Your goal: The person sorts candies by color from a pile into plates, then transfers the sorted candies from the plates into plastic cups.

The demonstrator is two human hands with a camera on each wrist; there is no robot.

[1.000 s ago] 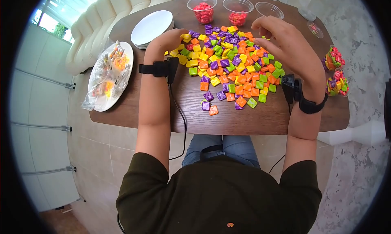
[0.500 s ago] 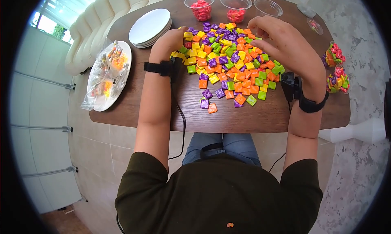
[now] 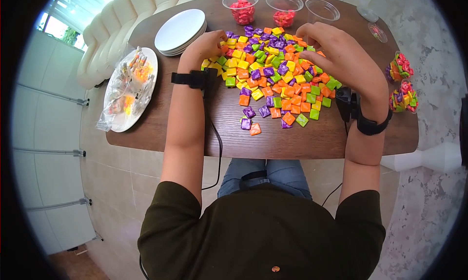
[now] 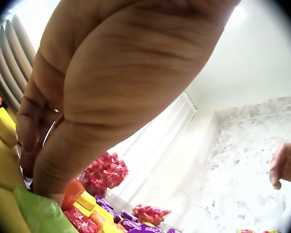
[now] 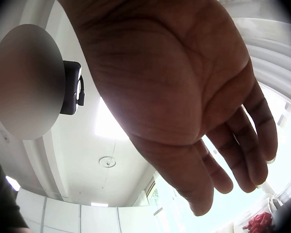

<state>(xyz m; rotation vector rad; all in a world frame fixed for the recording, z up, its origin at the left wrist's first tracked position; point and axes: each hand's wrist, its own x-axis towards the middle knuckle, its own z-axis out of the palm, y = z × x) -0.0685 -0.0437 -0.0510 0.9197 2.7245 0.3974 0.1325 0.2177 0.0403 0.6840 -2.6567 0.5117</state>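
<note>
Wrapped square pieces (image 3: 273,85) in yellow, orange, green, purple and a little red lie in a wide pile on the brown table (image 3: 302,146). At the pile's left edge, my left hand (image 3: 204,45) reaches down with bent fingers. The left wrist view has this hand (image 4: 121,73) with thumb and fingertips low behind a green piece (image 4: 43,213); whether they pinch anything is hidden. Over the pile's right side hovers my right hand (image 3: 334,43), its fingers loosely bent. In the right wrist view the right hand (image 5: 184,92) has relaxed, spread fingers and an empty palm.
Two clear cups with red pieces (image 3: 242,12) (image 3: 283,19) and another clear cup (image 3: 321,12) stand at the back. Stacked white plates (image 3: 180,31) are left of the pile. Farther left lies a plate with bagged items (image 3: 130,92). Filled cups (image 3: 403,97) stand at right.
The table view has shifted slightly. My left hand has moved a little right from where it was a second ago, its fingers still at the pile's left edge. The right hand stays nearly in place.
</note>
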